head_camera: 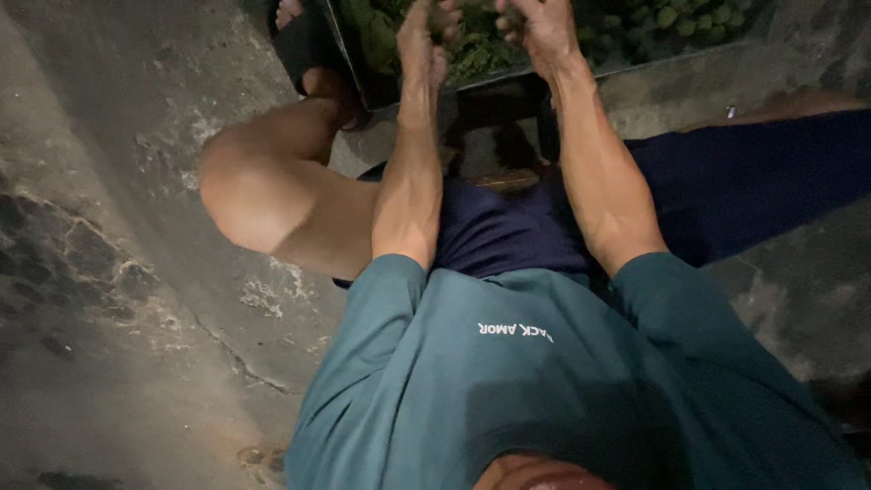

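Greens (pixel 472 50) fill the tray (pixel 349 54) at the far edge of the view, and both hands are in among them. The left hand (pixel 425 41) reaches in with its fingers bent narrow around a tuft of leaves; the right hand (pixel 543 27) is closed on another clump just beside it, the two hands close together. How firm either hold is I cannot tell, since the fingertips run out of the top of the picture.

Risk, as I judge it, lies in three places. The tray's thin metal rim sits right under the wrists, so a quick pull toward the body could scrape a forearm on it. Leaves pulled loose could drop over the near edge onto the dirty floor (pixel 118 272) or onto the dark shorts (pixel 508 227). The light is poor, so small round buds (pixel 699 18) on the far right of the tray are easy to miss or crush.

The floor is rough, cracked concrete, stained and flaking on the left, with a darker patch at far left. The person sits low with knees spread, the left knee (pixel 245 191) raised and a foot in a black sandal (pixel 304 45) beside the tray. A teal shirt (pixel 508 390) fills the near view. It looks like a dim yard or a bare indoor floor; no walls show.
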